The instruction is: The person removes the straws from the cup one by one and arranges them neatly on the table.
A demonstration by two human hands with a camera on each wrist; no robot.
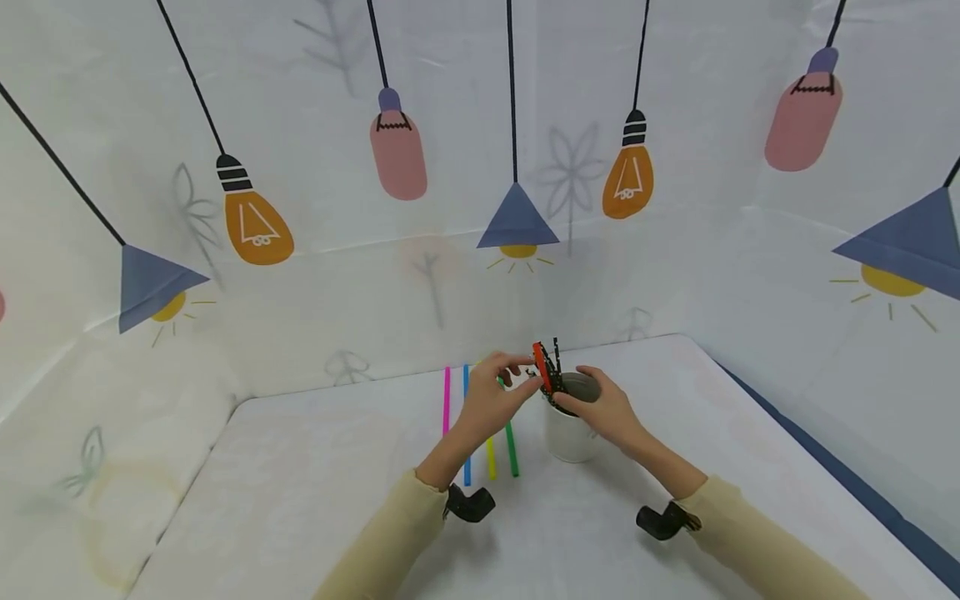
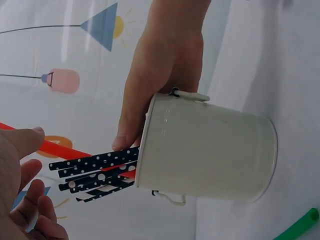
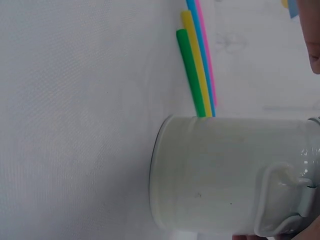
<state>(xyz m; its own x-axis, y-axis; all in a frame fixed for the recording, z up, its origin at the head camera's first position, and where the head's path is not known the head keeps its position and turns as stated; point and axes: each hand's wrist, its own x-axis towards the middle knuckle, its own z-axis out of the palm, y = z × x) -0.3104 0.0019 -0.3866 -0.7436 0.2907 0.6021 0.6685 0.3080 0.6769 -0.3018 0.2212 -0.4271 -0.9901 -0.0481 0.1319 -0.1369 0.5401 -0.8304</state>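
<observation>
A white metal bucket (image 1: 567, 437) with small wire handles stands upright on the table. Black straws with white dots and stripes (image 2: 100, 165) poke out of its mouth, together with a longer red straw (image 2: 67, 151). My right hand (image 1: 611, 412) grips the bucket by its rim, its thumb pointing toward the straws. Beside the red straw's upper part is my left hand (image 1: 491, 396), thumb and fingers spread apart. In the left wrist view its thumb overlaps the straw; whether it touches is unclear.
Left of the bucket, pink (image 1: 447, 400), blue (image 1: 467, 471), yellow (image 1: 491, 458) and green (image 1: 512, 450) straws lie side by side on the white tabletop (image 1: 315, 492). A white sheet (image 1: 315, 333) printed with lamps hangs behind the table.
</observation>
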